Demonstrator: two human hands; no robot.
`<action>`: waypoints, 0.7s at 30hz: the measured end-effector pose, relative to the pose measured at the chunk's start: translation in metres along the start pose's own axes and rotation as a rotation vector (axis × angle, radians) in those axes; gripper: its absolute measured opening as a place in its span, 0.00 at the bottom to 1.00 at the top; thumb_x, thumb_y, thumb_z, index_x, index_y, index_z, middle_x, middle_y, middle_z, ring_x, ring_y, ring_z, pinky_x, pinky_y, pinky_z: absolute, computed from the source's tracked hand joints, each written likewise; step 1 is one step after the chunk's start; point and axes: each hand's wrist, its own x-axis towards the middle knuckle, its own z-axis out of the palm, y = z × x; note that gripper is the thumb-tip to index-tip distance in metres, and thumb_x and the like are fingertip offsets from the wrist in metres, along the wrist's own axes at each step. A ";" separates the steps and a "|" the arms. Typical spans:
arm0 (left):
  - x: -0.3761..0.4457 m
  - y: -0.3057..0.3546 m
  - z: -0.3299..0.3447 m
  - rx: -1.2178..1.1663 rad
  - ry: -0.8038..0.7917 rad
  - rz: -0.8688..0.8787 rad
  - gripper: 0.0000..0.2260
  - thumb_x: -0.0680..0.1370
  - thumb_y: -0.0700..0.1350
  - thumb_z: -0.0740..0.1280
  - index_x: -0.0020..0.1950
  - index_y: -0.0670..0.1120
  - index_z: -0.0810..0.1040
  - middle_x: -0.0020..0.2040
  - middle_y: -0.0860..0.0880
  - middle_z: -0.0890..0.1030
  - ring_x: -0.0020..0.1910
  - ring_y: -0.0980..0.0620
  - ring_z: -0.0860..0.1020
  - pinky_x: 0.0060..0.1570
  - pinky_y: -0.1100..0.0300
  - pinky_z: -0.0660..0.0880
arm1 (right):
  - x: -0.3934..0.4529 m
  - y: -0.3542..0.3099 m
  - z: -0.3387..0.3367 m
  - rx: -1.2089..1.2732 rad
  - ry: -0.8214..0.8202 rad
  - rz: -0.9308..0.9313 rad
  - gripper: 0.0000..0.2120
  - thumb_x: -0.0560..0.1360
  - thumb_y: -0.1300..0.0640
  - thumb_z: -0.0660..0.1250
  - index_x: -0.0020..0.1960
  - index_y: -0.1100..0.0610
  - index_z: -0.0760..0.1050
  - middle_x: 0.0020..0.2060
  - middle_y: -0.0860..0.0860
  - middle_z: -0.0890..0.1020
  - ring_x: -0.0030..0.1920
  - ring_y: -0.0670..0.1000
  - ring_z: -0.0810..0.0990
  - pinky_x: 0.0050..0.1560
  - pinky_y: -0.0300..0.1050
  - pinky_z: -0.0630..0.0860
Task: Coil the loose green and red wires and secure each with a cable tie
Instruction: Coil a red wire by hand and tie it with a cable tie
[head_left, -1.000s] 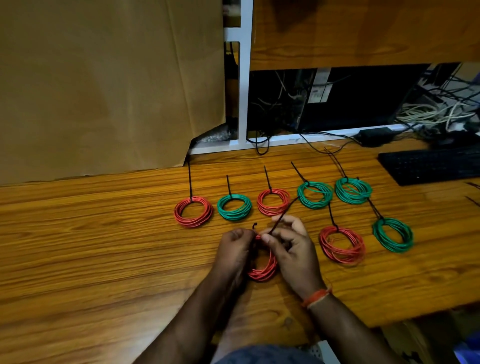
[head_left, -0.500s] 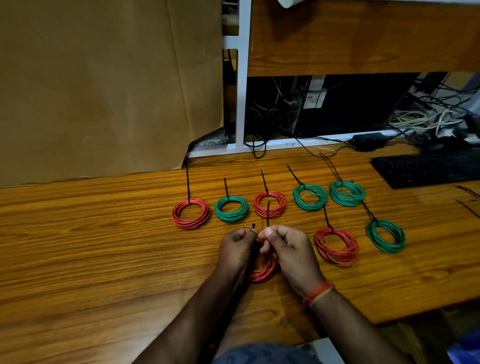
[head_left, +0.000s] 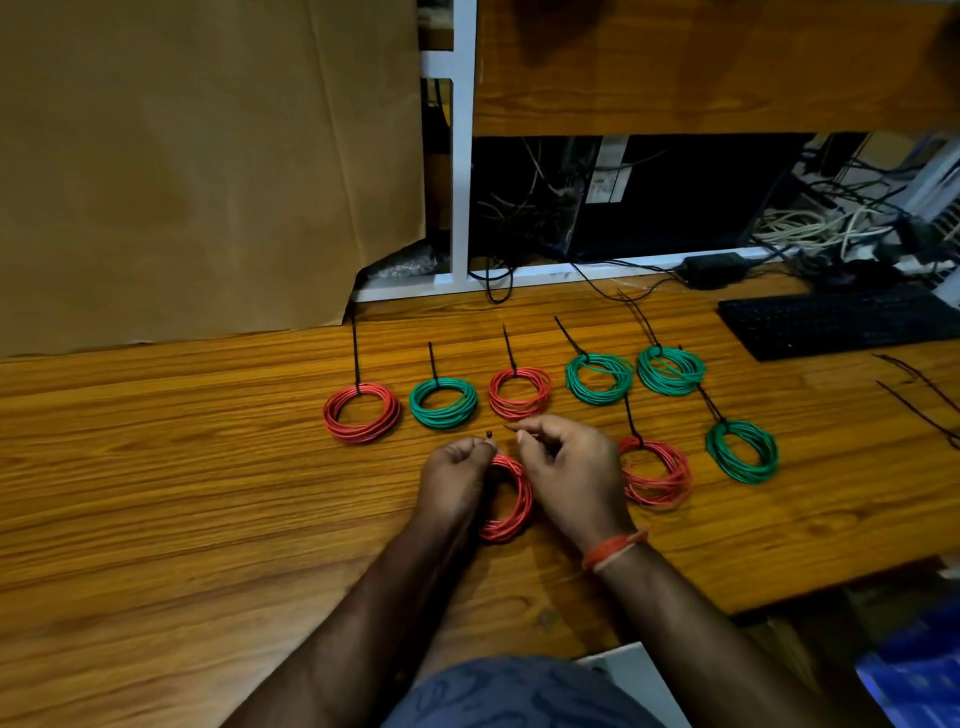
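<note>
Seven tied coils (head_left: 519, 393) lie on the surface (head_left: 156, 467) behind the hands (head_left: 519, 473) — keyboard (head_left: 841, 322) far right.

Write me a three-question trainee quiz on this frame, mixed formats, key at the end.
1. Count: how many finished coils lie on the wooden desk, apart from the one in the hands?
2. True or false: the red coil being worked on sits between the left hand and the right hand.
3. Multiple choice: the dark keyboard lies at the desk's
A. far right
B. far left
C. near edge, by the forearms

Key
1. Seven: three red, four green, each with a black tie tail.
2. True.
3. A.
</note>
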 end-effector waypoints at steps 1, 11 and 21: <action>0.000 -0.001 0.000 -0.004 -0.013 0.010 0.13 0.77 0.48 0.71 0.38 0.41 0.78 0.35 0.40 0.75 0.35 0.46 0.69 0.36 0.53 0.64 | -0.001 0.000 0.000 -0.006 -0.002 -0.025 0.04 0.75 0.58 0.73 0.49 0.53 0.86 0.40 0.46 0.87 0.38 0.42 0.82 0.40 0.39 0.79; -0.003 -0.004 0.001 0.086 -0.017 0.146 0.14 0.80 0.46 0.69 0.34 0.48 0.75 0.31 0.46 0.71 0.31 0.51 0.67 0.34 0.57 0.63 | 0.003 0.012 -0.003 -0.087 -0.013 -0.108 0.04 0.73 0.57 0.73 0.46 0.52 0.85 0.40 0.46 0.84 0.40 0.45 0.81 0.42 0.43 0.79; -0.005 -0.009 -0.001 0.170 -0.015 0.211 0.12 0.77 0.51 0.68 0.34 0.50 0.78 0.30 0.51 0.75 0.32 0.52 0.70 0.37 0.54 0.67 | 0.000 0.018 -0.006 -0.179 -0.004 -0.305 0.03 0.76 0.59 0.73 0.50 0.55 0.84 0.42 0.51 0.83 0.40 0.52 0.82 0.37 0.48 0.80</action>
